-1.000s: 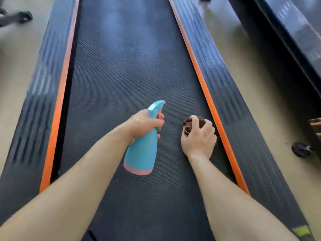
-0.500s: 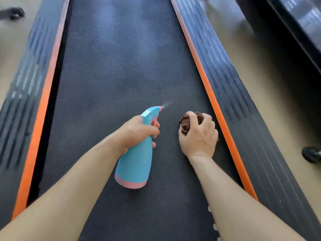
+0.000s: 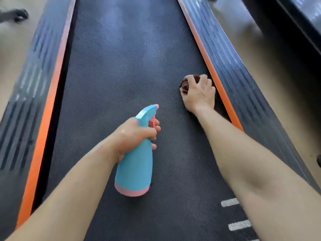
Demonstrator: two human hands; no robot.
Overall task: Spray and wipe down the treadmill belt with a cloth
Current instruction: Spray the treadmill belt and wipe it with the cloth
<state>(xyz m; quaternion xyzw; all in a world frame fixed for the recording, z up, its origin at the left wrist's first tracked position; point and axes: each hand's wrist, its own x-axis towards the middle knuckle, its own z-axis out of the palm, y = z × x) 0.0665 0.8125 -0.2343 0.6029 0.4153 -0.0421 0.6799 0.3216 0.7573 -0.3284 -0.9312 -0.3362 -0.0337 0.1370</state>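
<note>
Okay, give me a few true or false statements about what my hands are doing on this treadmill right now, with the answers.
1. The left hand grips the blue spray bottle. True.
2. The right hand is empty, lifted off the treadmill. False: it holds a bunched brown cloth down on the treadmill belt.
3. The brown cloth sits at the belt's left edge. False: it is beside the right orange strip.
4. The bottle has a pink base and a pink trigger. True.
</note>
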